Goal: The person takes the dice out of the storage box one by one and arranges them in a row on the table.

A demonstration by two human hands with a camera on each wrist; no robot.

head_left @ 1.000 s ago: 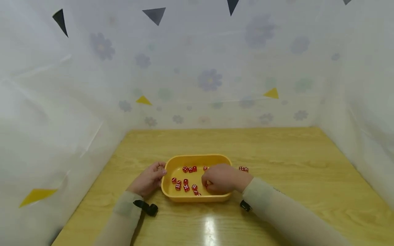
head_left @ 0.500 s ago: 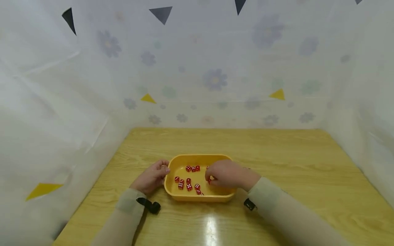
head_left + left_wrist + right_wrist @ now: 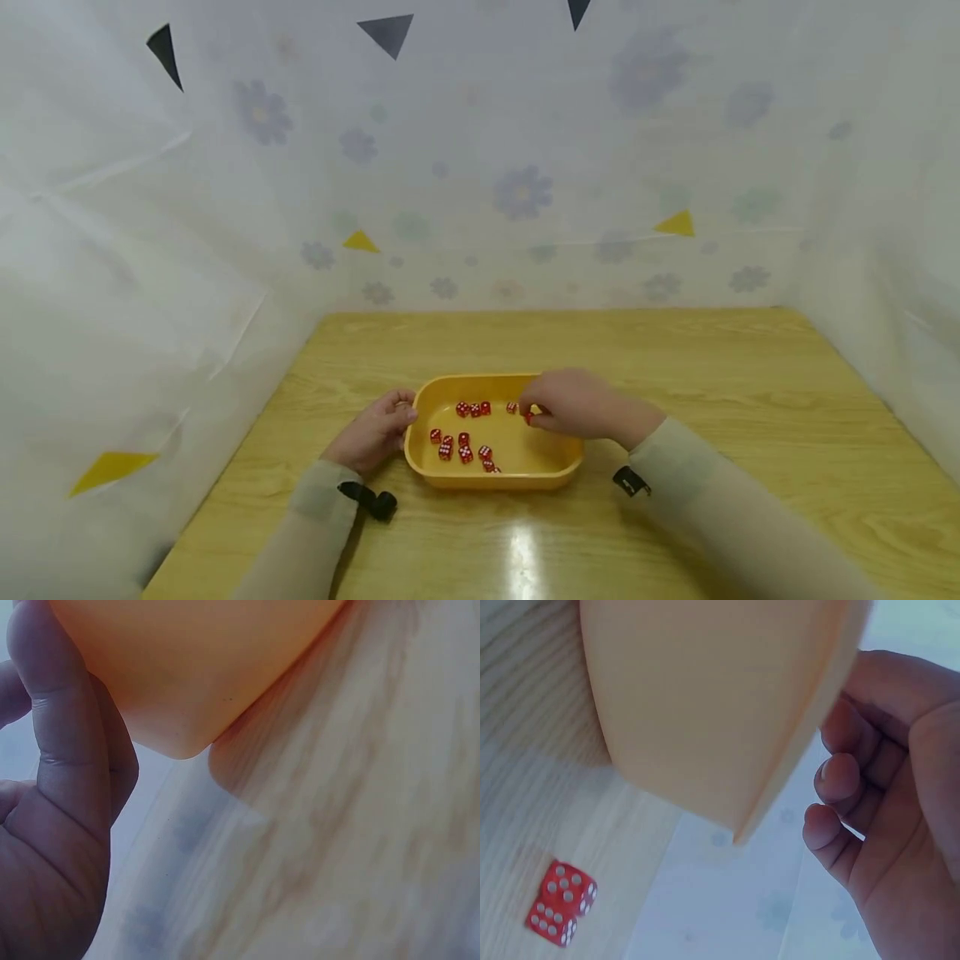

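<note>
Head view: my left hand [image 3: 372, 432] rests against the left end of the yellow tray [image 3: 555, 477], fingers loosely curled on its rim. My right hand [image 3: 573, 404] hovers over the tray's far right corner, and its grip pinches one red die [image 3: 528, 417] between the fingertips. Loose dice [image 3: 461, 446] lie scattered on the tray floor between my two hands, some in a short row near the far wall, the others toward the near wall. The tray sits on the wooden tabletop [image 3: 750, 400].

Left wrist view: my fingers [image 3: 56, 735] lie pressed along the tray's outer wall [image 3: 195, 667], with the tabletop just beneath.

Right wrist view: my fingers [image 3: 840, 776] curl inward just beside the tray's rim [image 3: 705, 712]; the pinched die is hidden here. Two red dice [image 3: 561, 901] sit touching each other on the tabletop outside the tray, below my grip.
</note>
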